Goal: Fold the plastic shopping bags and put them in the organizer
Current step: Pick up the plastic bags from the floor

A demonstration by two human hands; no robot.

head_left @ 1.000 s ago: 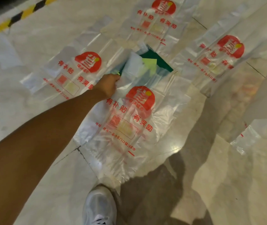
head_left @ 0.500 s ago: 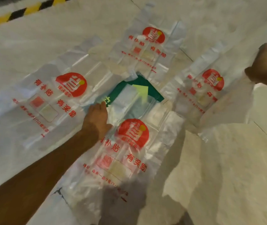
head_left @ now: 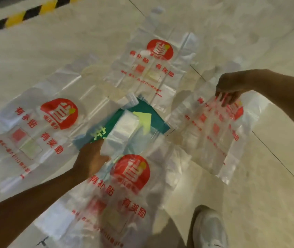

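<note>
From the head camera we looked down at the floor (head_left: 250,203), where four clear plastic bags with red print lay around a green sign (head_left: 123,120) with a pale arrow. Our left hand (head_left: 90,158) rested with loose, fairly straight fingers on the top edge of the near bag (head_left: 124,194), just beside a small folded white bundle (head_left: 124,127) that lay on the sign. Our right hand (head_left: 229,92) pinched the upper edge of the right bag (head_left: 214,133) and lifted it, so this bag hung partly off the floor and looked wrinkled. The left bag (head_left: 35,129) and the far bag (head_left: 153,68) lay flat and unfolded, well apart from both hands. No organizer could be seen in this view.

We judged that several things could go wrong. The film was thin and slippery, so the right bag could slide out of a light pinch or fill with air and fold crooked. The near bag overlapped the sign and the bundle, so pulling it could drag the bundle open. Our shoe (head_left: 208,228) stood near the near bag and could step on its corner.

The bags looked transparent and creased, each with a red round logo and red characters; the picture was a little blurred.
</note>
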